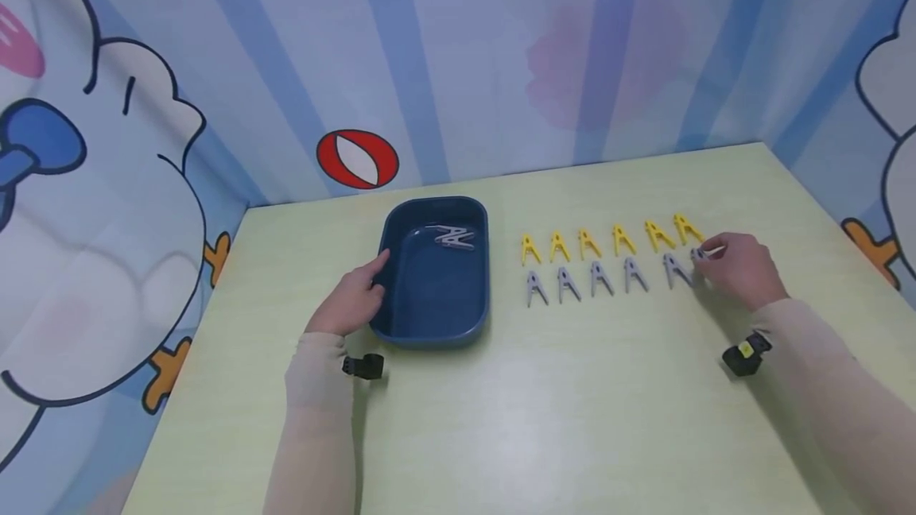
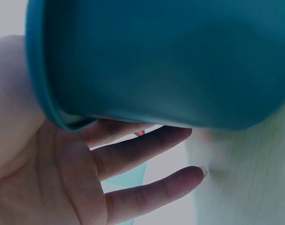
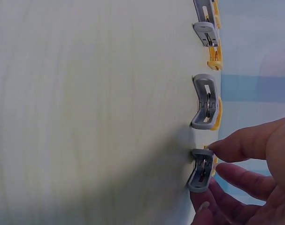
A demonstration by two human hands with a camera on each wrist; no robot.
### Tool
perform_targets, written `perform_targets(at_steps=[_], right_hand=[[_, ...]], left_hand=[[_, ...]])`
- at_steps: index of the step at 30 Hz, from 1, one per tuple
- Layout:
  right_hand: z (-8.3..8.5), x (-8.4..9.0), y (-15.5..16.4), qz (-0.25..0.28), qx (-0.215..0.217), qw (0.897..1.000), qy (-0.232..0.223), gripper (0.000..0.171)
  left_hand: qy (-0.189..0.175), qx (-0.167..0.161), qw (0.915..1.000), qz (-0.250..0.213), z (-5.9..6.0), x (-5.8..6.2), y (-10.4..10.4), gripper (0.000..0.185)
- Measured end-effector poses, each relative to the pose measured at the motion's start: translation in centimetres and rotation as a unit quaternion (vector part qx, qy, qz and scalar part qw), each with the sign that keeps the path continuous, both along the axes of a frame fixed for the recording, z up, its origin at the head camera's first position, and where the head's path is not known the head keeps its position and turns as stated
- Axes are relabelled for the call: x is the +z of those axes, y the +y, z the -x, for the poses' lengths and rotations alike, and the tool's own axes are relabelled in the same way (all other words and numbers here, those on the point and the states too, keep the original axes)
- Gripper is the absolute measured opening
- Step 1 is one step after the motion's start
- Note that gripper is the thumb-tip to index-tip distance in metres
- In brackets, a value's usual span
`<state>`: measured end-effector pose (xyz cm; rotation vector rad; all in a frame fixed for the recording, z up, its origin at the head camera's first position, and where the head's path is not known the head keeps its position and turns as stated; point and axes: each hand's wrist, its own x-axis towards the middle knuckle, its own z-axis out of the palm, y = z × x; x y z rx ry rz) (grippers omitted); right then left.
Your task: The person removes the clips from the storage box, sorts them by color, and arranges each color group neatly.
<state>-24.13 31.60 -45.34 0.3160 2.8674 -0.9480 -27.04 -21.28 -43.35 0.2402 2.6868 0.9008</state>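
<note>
We see the last grey clip (image 1: 699, 255) at the right end of the nearer row, standing on the pale green worktop (image 1: 544, 404), with our right hand (image 1: 740, 269) closed lightly on it: the wrist view shows thumb and fingertips (image 3: 227, 150) pinching the top of this clip (image 3: 201, 169) while the other fingers curl below it. To its left the remaining grey clips (image 1: 601, 278) stand in a line, each apart from the next, and just behind them runs a matching line of yellow clips (image 1: 621, 238); the nearest yellow one sits just behind the held clip, so there is little room on that far side. Toward us and to the right the worktop lies bare, and its right edge is near the hand, while the far edge meets the cartoon-printed backdrop (image 1: 501, 62). Left of the rows, set apart by a strip of worktop, sits the dark blue bin (image 1: 401, 316), with grey clips (image 1: 453, 237) lying in its far end, two as far as we can tell. Our left hand (image 1: 352, 300) rests against the bin's left wall with straight, relaxed fingers (image 2: 147, 154), holding nothing; the wrist view shows the bin's rim (image 2: 43, 93) above the palm.
</note>
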Motion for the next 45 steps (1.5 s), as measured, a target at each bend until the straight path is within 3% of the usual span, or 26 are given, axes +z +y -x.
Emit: perform_targets(at_steps=[8,13,20,27,31,38,43,45], right_hand=[[0.2,0.3,0.1,-0.011,0.003,1.0,-0.014,0.055],[0.5,1.1,-1.1,-0.024,0.0,0.999,0.035,0.054],[1.6,3.7,-6.9,0.003,0.015,0.993,0.121,0.045],[3.1,6.2,-14.3,0.043,0.087,0.984,0.151,0.039],[4.1,6.7,-18.3,0.031,0.145,0.973,0.177,0.033],[5.9,6.0,-24.2,-0.014,0.278,0.936,0.214,0.029],[7.7,5.1,-26.6,-0.076,0.313,0.926,0.199,0.028],[8.5,4.7,-27.3,-0.114,0.326,0.917,0.2,0.026]], left_hand=[[-0.004,-0.001,1.0,-0.002,0.2,0.5,0.3,0.058],[-0.001,0.0,1.0,-0.004,0.2,0.4,0.1,0.058],[-0.008,0.005,0.9999,-0.006,0.0,0.2,-0.1,0.059],[0.005,-0.001,1.0,-0.006,-0.1,0.0,0.0,0.059],[0.013,-0.004,0.9999,-0.002,-0.2,-0.1,0.0,0.058],[0.016,-0.003,0.9998,-0.011,-0.4,-0.4,-0.3,0.058],[0.029,-0.011,0.9995,-0.011,-0.3,-0.2,-0.2,0.058],[0.032,-0.012,0.9994,-0.009,-0.3,0.0,-0.2,0.058]])
